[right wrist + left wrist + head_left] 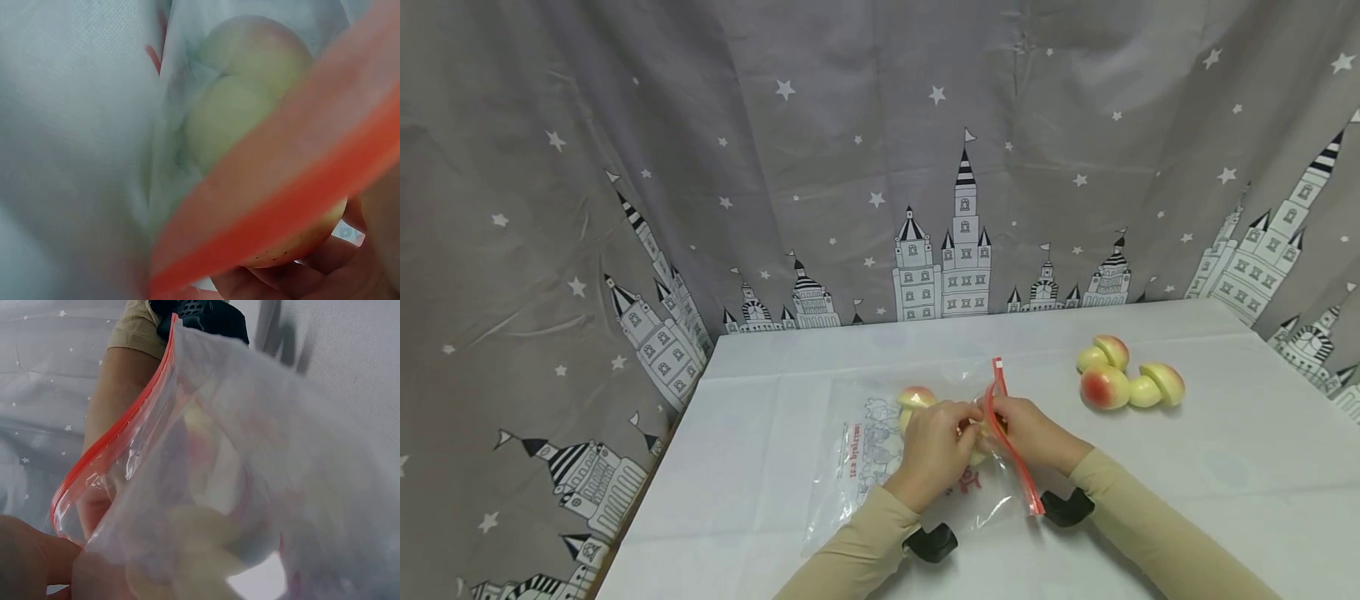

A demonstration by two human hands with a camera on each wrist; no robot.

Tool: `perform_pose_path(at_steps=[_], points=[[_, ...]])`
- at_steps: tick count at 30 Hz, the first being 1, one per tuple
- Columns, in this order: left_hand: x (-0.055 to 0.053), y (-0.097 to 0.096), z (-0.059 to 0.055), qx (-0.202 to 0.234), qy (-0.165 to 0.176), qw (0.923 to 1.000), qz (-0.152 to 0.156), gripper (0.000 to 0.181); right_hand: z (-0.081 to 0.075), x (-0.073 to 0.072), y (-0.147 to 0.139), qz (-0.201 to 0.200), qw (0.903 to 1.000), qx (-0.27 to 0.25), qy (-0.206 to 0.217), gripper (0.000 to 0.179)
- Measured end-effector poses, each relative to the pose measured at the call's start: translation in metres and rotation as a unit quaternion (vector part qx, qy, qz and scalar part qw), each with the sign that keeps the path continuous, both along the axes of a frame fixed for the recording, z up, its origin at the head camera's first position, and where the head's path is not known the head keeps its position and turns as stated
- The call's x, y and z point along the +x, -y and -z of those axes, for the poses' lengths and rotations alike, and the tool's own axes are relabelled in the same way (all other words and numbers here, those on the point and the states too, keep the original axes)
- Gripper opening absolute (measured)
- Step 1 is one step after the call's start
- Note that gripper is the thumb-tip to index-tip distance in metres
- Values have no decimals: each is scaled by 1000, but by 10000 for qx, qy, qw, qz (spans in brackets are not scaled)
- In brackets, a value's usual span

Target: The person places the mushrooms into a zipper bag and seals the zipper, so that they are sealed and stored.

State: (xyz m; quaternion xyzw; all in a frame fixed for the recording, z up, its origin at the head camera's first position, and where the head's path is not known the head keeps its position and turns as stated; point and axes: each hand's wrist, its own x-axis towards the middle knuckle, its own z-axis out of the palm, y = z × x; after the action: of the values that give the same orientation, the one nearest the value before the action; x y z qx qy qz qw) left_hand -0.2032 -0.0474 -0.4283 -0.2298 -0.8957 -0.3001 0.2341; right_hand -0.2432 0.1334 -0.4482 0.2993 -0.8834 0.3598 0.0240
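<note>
A clear zip bag (850, 500) with a red zip strip (1018, 467) lies on the table, its mouth to the right. Inside it, a yellow toy mushroom (917, 397) with a reddish cap shows near the far side. My left hand (928, 450) pinches the bag's plastic near the mouth. Through that mouth reaches my right hand (1030, 433), its fingers curled around another toy mushroom (294, 253), partly hidden behind the red strip. In the right wrist view, a pale yellow toy mushroom (250, 75) shows through the plastic just beyond. The left wrist view shows the bag's red edge (112, 434) gaping.
To the right on the white-covered table (1240, 542) lie several more toy mushrooms (1161, 385) in a close group. A grey curtain (820, 125) printed with castles and stars hangs behind the table and along its left side.
</note>
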Motion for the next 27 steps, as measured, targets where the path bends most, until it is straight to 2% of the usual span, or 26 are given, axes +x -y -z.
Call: perform_pose_path(at_steps=[6, 13, 20, 25, 27], points=[[1, -1, -1, 48, 28, 10000, 29, 13, 2, 0, 2, -64, 9999, -110, -74, 19], [1, -1, -1, 126, 151, 9998, 29, 13, 7, 1, 5, -336, 9980, -500, -216, 18], [1, 0, -1, 200, 95, 9997, 54, 15, 15, -1, 11, -685, 9921, -669, -809, 19], [0, 0, -2, 186, 74, 9998, 68, 17, 15, 0, 16, -870, 9905, -956, -473, 21], [0, 0, -2, 200, 44, 9997, 98, 16, 9, 2, 20, -858, 9912, -969, -273, 24]])
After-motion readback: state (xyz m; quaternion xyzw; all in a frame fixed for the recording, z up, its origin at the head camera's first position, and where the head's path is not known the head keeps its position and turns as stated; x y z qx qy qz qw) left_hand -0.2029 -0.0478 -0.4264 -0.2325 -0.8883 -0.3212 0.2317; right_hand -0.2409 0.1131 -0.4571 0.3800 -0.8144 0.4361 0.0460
